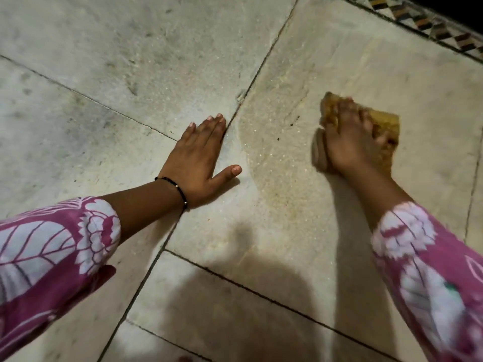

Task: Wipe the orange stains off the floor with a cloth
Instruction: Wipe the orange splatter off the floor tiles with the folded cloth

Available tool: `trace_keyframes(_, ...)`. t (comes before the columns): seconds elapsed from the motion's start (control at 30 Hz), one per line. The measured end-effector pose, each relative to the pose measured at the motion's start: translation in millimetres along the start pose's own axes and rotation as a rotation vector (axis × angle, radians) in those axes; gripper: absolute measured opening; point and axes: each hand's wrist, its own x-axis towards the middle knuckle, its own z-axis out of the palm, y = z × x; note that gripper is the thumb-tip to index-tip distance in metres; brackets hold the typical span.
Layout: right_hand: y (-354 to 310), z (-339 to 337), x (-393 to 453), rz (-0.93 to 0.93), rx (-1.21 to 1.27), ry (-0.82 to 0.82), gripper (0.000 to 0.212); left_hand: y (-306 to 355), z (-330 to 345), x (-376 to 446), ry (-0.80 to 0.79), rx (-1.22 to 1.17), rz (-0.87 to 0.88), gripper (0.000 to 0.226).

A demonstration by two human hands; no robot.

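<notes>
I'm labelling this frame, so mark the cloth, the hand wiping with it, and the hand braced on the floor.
cloth [386, 126], head view, its bare orange right edge.
right hand [347, 142], head view, back of the hand.
left hand [196, 158], head view, back of the hand.

No readable text

No words, labels, brands, numbers or signs show anywhere; the patterned border strip [428, 20] at about one o'clock bears only geometric shapes, no lettering.

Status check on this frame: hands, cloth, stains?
Left hand flat on floor, empty. Right hand pressing orange-stained cloth down. Yellowish smear remains between the hands. Nothing obstructing.
</notes>
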Motion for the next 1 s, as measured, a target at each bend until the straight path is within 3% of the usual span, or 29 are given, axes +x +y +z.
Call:
trace_keyframes(0.07,-39.4,6.2,7.6,-0.103,-0.038,-0.037,0.056,1.0,-1.0,0.0,0.009,-0.024,0.006,0.088)
trace_keyframes(0.13,-69.0,24.9,-19.2,-0.353,-0.090,-0.057,0.057,1.9,-2.3,-0.1,0.021,-0.035,0.003,0.085)
trace_keyframes(0.2,-70.4,41.6,-67.7,-0.545,-0.137,-0.031,0.060,1.0,-1.8,-0.2,0.027,-0.041,0.006,0.084)
trace_keyframes(0.27,-46.1,46.7,-116.7,-0.615,-0.135,-0.048,0.062,-1.3,-1.1,-0.7,0.038,-0.071,0.011,0.085)
trace_keyframes(0.37,22.0,45.6,-161.8,-0.537,-0.125,-0.083,0.061,-1.4,-1.1,-1.4,0.057,-0.134,0.014,0.083)
trace_keyframes(0.47,64.1,26.9,-148.5,-0.280,-0.088,-0.062,0.060,1.0,-1.6,-1.8,0.075,-0.123,0.011,0.083)
trace_keyframes(0.57,53.1,15.0,-92.4,-0.047,-0.059,-0.009,0.059,0.6,-0.7,-0.4,0.067,-0.080,0.008,0.084)
trace_keyframes(0.63,25.0,15.3,-55.4,0.010,-0.034,0.014,0.058,-0.1,-0.3,0.4,0.061,-0.069,0.004,0.084)
trace_keyframes(0.73,-28.3,27.5,-47.8,-0.221,-0.065,0.006,0.058,-0.2,-0.5,0.8,0.067,-0.092,0.011,0.082)
trace_keyframes(0.8,-53.2,42.2,-78.3,-0.458,-0.100,0.002,0.059,-0.5,-1.1,-0.3,0.079,-0.111,0.013,0.079)
trace_keyframes(0.87,-58.1,52.7,-117.6,-0.581,-0.076,0.001,0.059,-0.1,-0.9,0.0,0.097,-0.140,0.008,0.078)
trace_keyframes(0.93,-48.3,55.2,-150.3,-0.632,0.069,-0.044,0.054,-0.1,-1.0,0.6,0.104,-0.164,0.006,0.080)
trace_keyframes(1.0,-35.9,48.1,-173.9,-0.652,0.381,-0.126,0.048,-0.7,-0.8,0.5,0.100,-0.167,0.005,0.081)
